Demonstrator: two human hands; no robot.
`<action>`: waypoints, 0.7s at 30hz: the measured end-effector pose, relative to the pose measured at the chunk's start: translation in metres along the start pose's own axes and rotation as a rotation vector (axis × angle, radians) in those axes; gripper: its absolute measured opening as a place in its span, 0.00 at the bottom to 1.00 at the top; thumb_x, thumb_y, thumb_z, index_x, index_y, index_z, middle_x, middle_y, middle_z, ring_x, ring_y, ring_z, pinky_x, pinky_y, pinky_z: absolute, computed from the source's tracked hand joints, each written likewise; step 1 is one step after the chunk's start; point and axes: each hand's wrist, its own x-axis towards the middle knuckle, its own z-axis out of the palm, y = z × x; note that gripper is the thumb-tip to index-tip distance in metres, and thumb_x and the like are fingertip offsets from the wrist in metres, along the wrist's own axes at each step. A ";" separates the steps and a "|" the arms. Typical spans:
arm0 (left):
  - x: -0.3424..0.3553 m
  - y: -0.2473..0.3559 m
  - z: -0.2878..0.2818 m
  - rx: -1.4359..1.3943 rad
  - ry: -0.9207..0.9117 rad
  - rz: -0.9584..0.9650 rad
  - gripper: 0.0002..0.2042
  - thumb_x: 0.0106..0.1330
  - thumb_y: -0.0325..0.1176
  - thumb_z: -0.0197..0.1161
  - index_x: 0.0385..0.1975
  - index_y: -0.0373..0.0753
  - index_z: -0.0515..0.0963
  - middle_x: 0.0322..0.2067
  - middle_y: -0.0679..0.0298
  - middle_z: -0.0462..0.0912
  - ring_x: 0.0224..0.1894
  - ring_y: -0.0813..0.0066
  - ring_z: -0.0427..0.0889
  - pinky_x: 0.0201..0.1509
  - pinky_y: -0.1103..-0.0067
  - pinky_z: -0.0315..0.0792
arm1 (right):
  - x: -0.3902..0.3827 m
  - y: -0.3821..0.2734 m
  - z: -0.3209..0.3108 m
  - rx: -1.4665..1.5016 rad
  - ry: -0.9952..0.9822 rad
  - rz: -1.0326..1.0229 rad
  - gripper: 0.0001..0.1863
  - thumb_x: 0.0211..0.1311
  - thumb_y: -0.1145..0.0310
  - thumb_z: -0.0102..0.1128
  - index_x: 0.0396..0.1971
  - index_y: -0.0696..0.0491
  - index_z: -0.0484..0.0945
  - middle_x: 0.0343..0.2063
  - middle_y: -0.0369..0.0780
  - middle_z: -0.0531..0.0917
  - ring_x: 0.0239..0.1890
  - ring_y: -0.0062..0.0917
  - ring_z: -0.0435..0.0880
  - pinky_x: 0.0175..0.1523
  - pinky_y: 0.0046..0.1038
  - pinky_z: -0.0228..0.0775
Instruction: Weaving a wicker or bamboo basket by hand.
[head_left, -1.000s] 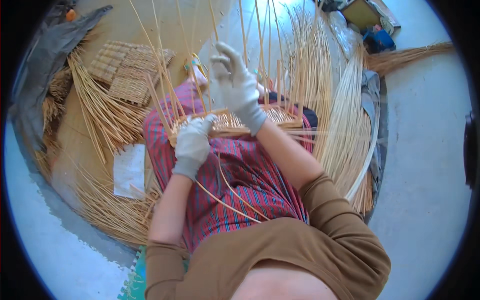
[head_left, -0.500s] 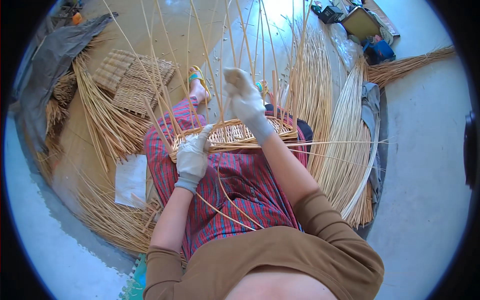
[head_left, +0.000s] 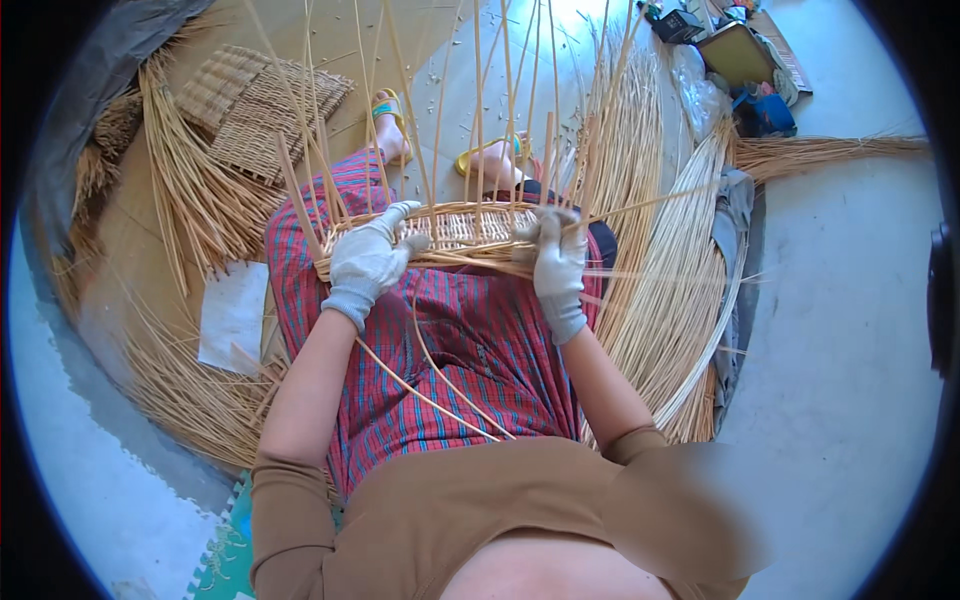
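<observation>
One partly woven basket (head_left: pixel 455 226) lies across the striped trousers (head_left: pixel 470 345), between your left hand (head_left: pixel 368 262) and right hand (head_left: pixel 556 262), its upright stakes (head_left: pixel 296 190) rising beyond the grip. The step in hand appears to be weaving the side wall. The next move likely calls for bracing the rim and guiding a strand around the adjacent stake under even tension. Your left hand is clamped over the near-left edge. Your right hand curls against the opposite end; blur hides whether its fingers pinch the thin strand (head_left: pixel 650 204) extending rightward. Two loose strands (head_left: pixel 428 398) run below the left grip.
</observation>
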 end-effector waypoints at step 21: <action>-0.026 -0.029 0.009 0.497 0.253 0.549 0.34 0.59 0.28 0.63 0.71 0.46 0.68 0.60 0.55 0.78 0.64 0.56 0.74 0.72 0.59 0.61 | -0.028 -0.036 0.042 -1.034 -0.307 -0.780 0.33 0.48 0.53 0.75 0.57 0.49 0.80 0.51 0.41 0.84 0.58 0.37 0.80 0.64 0.39 0.67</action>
